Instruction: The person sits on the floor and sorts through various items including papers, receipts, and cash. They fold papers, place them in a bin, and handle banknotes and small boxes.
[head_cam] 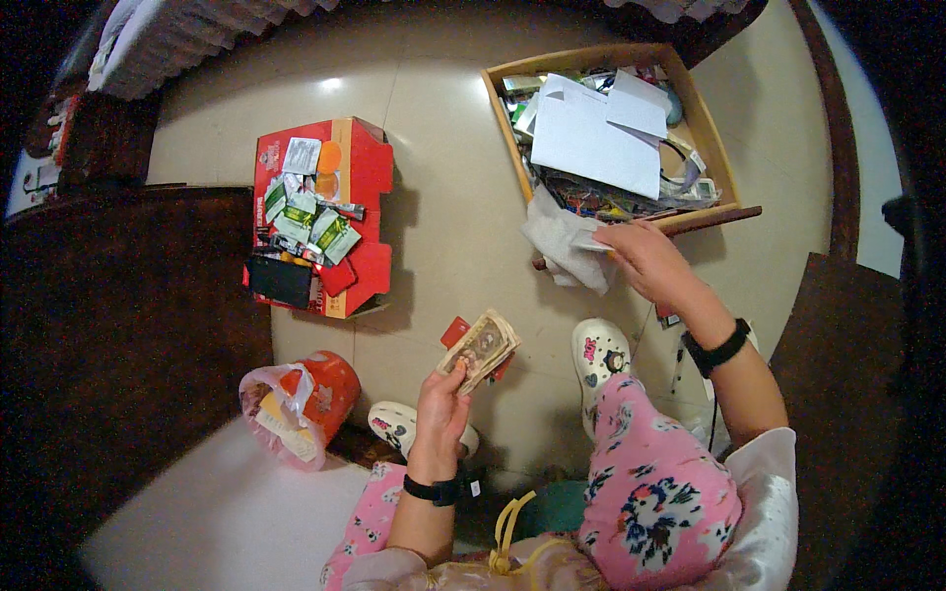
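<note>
My left hand (pixel 442 414) grips a stack of worn banknotes (pixel 484 346), thumb on top. Part of a red item (pixel 454 333), perhaps an envelope, sticks out behind the notes. My right hand (pixel 654 262) pinches a small whitish piece (pixel 589 239) at the near edge of a wooden drawer (pixel 519 159). Just beneath those fingers is a crumpled white sheet (pixel 565 236), cloth or foam wrap, hanging by the drawer's corner. White papers (pixel 584 137) cover much of the drawer's jumbled contents, with a dark band-like item (pixel 691 173) at their right.
A red cardboard box (pixel 369 258) on the tiled floor bears several green-white sachets (pixel 299 216) and a black flat item (pixel 279 282). A red bin (pixel 336 388) with a plastic liner stands at the left. My white clogs (pixel 602 351) rest on the floor.
</note>
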